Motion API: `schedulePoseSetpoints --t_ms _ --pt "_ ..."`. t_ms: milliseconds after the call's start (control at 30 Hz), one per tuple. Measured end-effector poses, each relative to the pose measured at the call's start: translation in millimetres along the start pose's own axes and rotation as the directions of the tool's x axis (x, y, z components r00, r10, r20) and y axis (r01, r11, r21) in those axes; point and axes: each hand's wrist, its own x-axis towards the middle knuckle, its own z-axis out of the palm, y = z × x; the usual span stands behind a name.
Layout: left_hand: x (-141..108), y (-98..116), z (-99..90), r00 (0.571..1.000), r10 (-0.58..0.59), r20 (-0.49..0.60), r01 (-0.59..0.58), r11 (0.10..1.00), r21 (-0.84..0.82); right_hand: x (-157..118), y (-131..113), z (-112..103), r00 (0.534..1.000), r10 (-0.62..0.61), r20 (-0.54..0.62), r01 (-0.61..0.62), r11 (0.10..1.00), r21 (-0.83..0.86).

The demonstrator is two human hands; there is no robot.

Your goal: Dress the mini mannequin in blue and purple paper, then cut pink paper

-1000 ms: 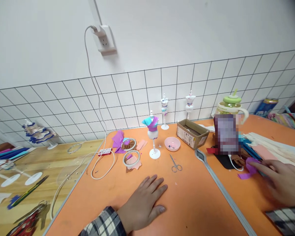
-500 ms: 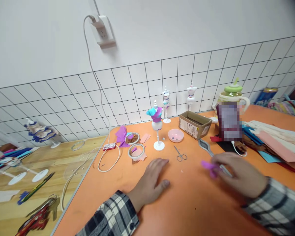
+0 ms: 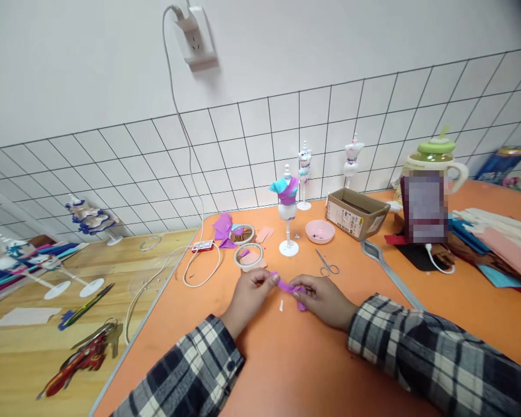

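Between my hands, low over the orange table point(image 3: 269, 370), stretches a strip of purple paper or cloth point(image 3: 285, 286). My left hand point(image 3: 252, 292) pinches its left end; my right hand point(image 3: 321, 296) grips its right part, where a piece hangs down. A small white scrap point(image 3: 281, 306) lies just below the strip. Behind the hands stands a white mini mannequin point(image 3: 287, 213), its chest wrapped in turquoise and purple. Small scissors point(image 3: 328, 267) lie beyond my right hand, near a pink bowl point(image 3: 320, 232). Rolls of tape point(image 3: 249, 256) sit left of the mannequin.
A cardboard box point(image 3: 345, 214), two more mannequins point(image 3: 304, 174), tweezers point(image 3: 393, 275), a phone point(image 3: 424, 208) and a lidded jug point(image 3: 434, 156) stand or lie behind and right. Coloured strips point(image 3: 495, 243) are at right. A white cable point(image 3: 186, 272), keys point(image 3: 113, 336) and a pen point(image 3: 89, 304) lie left.
My right hand has brought the purple strip left to the middle. My left hand has closed on its other end. The view has shifted slightly, and a white scrap now shows below the strip.
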Motion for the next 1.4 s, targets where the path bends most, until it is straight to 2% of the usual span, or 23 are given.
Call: schedulePoseSetpoints --t_ms 167,367,467,533,600,733,933,1200,1400 --pt "6.4 -5.0 -11.5 0.994 -0.003 -0.110 0.011 0.998 0.069 6.7 3.4 -3.9 0.997 -0.005 -0.076 0.007 1.000 0.020" --pt "12.6 -9.6 -29.7 0.975 0.047 -0.215 0.013 0.963 0.269 7.8 1.7 -6.4 1.000 -0.002 -0.008 0.002 1.000 0.013" --pt "8.8 -19.7 -45.6 0.979 0.069 -0.192 0.008 0.926 0.376 8.3 2.1 -2.5 1.000 -0.003 -0.019 0.003 1.000 -0.022" --pt "4.3 -29.4 -53.2 0.993 0.055 -0.103 0.005 0.863 0.506 7.7 1.5 0.4 0.998 -0.027 -0.060 0.024 0.998 -0.059" --pt "0.8 -38.4 -56.6 0.998 0.037 -0.053 -0.001 0.827 0.562 5.7 0.1 1.5 0.993 -0.083 -0.082 0.074 0.992 -0.107" --pt "0.5 -44.8 -52.4 1.000 -0.027 0.013 0.012 0.749 0.663 -0.1 -1.8 -4.8 0.991 -0.112 -0.068 0.103 0.986 -0.132" --pt "1.8 -30.3 -38.6 0.986 -0.166 0.016 0.100 0.664 0.741 -5.4 -0.1 -16.9 0.987 -0.142 -0.069 0.136 0.986 -0.092" --pt "1.7 -25.2 -28.2 0.988 -0.156 -0.021 0.112 0.600 0.792 -9.9 1.1 -18.9 0.995 -0.069 -0.076 0.067 0.998 -0.022" --pt "0.3 -27.4 -31.0 0.992 -0.123 -0.006 0.080 0.608 0.790 -13.7 -2.0 -13.6 0.998 0.008 -0.056 -0.003 0.996 0.091"
